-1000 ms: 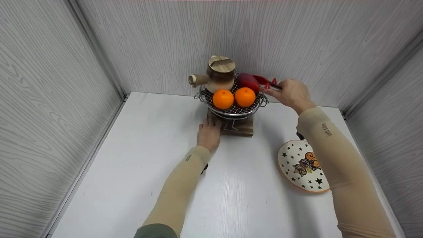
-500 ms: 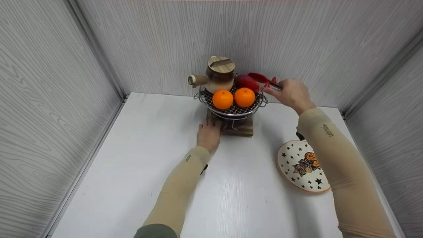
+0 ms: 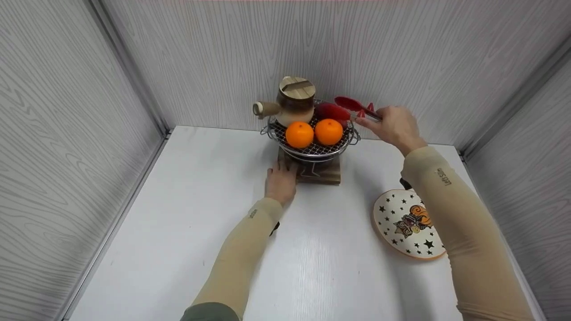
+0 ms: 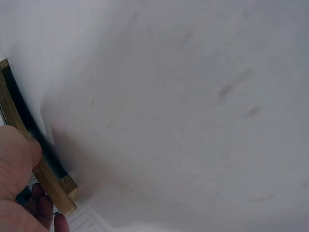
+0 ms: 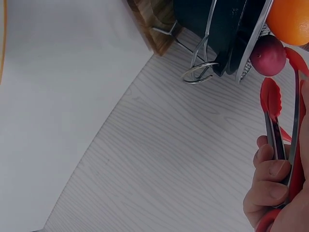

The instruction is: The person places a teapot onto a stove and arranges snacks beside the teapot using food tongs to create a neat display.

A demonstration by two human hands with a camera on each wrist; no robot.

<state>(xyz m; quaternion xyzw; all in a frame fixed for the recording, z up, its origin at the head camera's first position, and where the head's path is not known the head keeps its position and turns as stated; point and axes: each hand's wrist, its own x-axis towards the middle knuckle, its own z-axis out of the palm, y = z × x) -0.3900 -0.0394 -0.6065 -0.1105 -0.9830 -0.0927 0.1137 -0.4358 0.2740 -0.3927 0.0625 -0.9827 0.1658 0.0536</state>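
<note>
My right hand [image 3: 396,127] grips a pair of red-tipped tongs [image 5: 273,99], whose arms stand spread apart. In the right wrist view, a dark red round fruit [image 5: 268,55] sits at the grill's rim, right by the tongs' tips. The head view shows two oranges [image 3: 314,133] in front on the wire grill [image 3: 317,149], with one tong tip overlapping the red fruit behind them. My left hand [image 3: 281,183] holds the front left corner of the wooden board [image 3: 328,174] under the grill, thumb and fingers along its edges [image 4: 48,183].
A brown and cream pot [image 3: 295,107] with a wooden lid and side handle stands at the grill's back left. A star-patterned plate [image 3: 403,223] lies at the right, partly under my right forearm. Pale walls [image 3: 214,62] enclose the white table [image 3: 214,178].
The tongs have opened wider, their tips parting around the dark red fruit. Both hands stay nearly in place.
</note>
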